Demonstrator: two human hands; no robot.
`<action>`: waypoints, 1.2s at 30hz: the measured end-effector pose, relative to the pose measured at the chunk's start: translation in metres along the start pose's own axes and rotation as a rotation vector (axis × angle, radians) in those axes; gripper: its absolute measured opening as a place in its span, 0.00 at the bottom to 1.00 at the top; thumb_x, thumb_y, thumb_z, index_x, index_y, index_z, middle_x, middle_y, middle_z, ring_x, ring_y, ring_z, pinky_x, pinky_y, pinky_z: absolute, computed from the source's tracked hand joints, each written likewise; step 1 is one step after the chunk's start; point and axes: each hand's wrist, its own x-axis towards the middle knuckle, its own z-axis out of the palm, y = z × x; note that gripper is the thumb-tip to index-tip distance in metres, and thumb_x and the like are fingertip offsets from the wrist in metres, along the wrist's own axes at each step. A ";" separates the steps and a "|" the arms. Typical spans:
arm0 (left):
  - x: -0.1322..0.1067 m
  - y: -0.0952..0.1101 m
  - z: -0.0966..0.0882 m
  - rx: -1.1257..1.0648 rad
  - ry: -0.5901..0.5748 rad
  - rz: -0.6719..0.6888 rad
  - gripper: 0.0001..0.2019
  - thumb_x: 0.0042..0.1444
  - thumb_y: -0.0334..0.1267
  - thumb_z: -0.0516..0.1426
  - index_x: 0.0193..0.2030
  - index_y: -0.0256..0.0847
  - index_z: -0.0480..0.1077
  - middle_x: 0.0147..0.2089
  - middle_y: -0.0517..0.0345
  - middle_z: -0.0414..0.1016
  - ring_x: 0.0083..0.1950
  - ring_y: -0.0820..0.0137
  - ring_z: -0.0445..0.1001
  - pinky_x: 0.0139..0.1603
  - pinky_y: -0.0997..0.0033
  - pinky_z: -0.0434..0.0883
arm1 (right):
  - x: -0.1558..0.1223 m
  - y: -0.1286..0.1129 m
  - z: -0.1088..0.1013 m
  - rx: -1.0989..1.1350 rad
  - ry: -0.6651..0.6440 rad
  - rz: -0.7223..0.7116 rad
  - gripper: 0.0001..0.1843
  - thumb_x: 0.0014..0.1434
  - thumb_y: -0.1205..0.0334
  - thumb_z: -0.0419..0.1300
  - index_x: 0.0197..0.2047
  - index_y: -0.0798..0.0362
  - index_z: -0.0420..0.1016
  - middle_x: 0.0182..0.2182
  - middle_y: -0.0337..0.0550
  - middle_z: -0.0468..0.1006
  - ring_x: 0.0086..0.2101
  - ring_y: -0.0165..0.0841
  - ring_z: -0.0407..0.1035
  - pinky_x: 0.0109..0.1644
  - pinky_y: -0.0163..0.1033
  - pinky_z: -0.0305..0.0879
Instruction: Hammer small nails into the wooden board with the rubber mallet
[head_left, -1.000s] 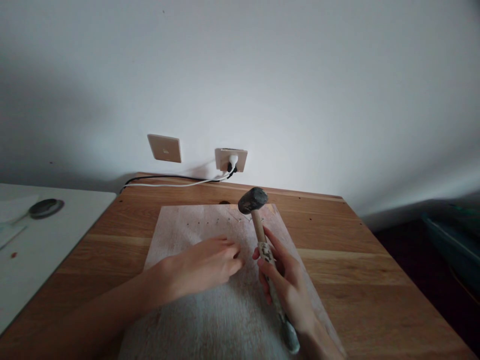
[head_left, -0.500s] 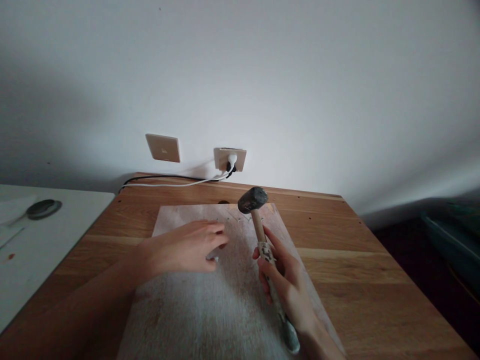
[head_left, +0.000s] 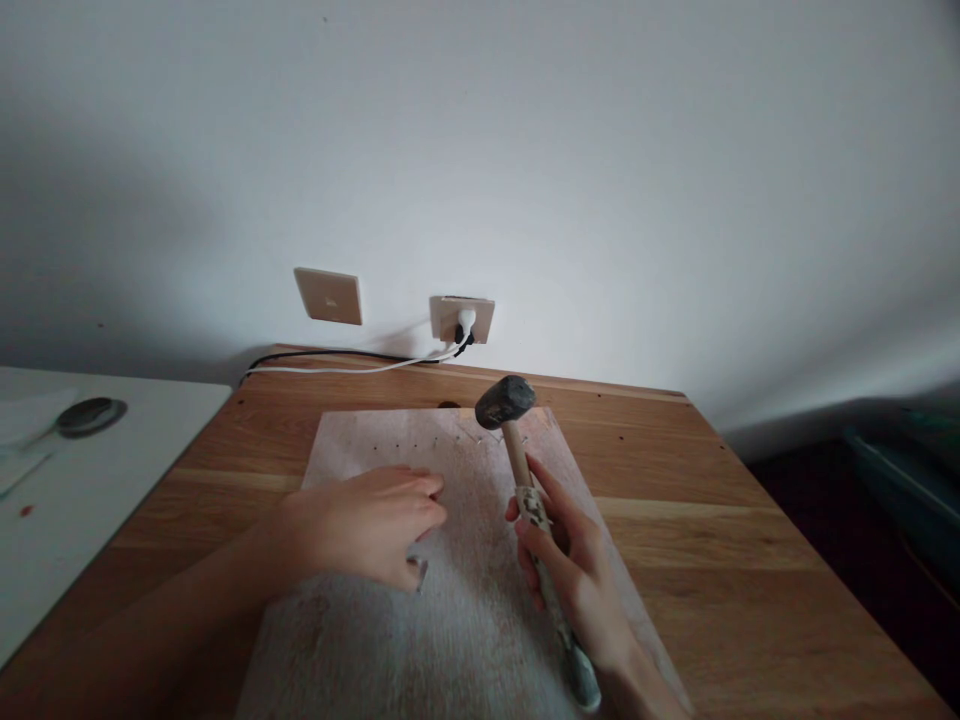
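Note:
My right hand [head_left: 574,560] is wrapped round the wooden handle of a mallet [head_left: 506,402]. Its dark, blunt head points up and away from me, above the far edge of a pale, worn board [head_left: 360,650]. Over the board's left half, palm down, is my left hand [head_left: 375,522] with its fingers curled. A small greyish, shiny bit [head_left: 422,574] shows at its thumb tip, too small to name; the palm is hidden. Along the far end of the board runs a row of small dark marks and thin nails [head_left: 458,438], partly behind the mallet head.
The board lies on a wooden tabletop [head_left: 720,580] against a wall. A wall socket [head_left: 484,318] holds plugs with white and black cables [head_left: 345,371]. A white surface [head_left: 150,430] at left bears a dark round object [head_left: 91,417]. A dark green object [head_left: 907,490] is at far right.
My left hand has drawn back toward me, uncovering more of the row of marks on the board. My right hand and the mallet have hardly moved.

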 end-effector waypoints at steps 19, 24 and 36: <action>0.024 -0.027 0.007 -0.238 0.264 0.147 0.09 0.56 0.25 0.60 0.41 0.41 0.76 0.37 0.60 0.79 0.37 0.68 0.77 0.38 0.71 0.68 | -0.001 -0.002 0.001 0.006 -0.004 0.014 0.42 0.59 0.50 0.68 0.73 0.48 0.64 0.38 0.38 0.76 0.18 0.22 0.62 0.14 0.29 0.63; 0.032 -0.096 0.011 -0.561 0.594 -0.106 0.07 0.61 0.34 0.59 0.43 0.41 0.79 0.37 0.59 0.81 0.35 0.70 0.75 0.39 0.72 0.69 | 0.001 0.001 0.000 0.024 -0.013 0.024 0.41 0.60 0.49 0.67 0.74 0.47 0.63 0.38 0.38 0.75 0.18 0.22 0.61 0.14 0.30 0.64; 0.023 -0.097 0.035 -0.528 0.621 -0.091 0.09 0.57 0.30 0.59 0.40 0.41 0.80 0.33 0.61 0.81 0.32 0.72 0.75 0.37 0.75 0.70 | 0.001 0.002 0.001 0.036 -0.006 0.023 0.42 0.60 0.50 0.67 0.74 0.48 0.62 0.38 0.38 0.74 0.18 0.21 0.62 0.14 0.29 0.64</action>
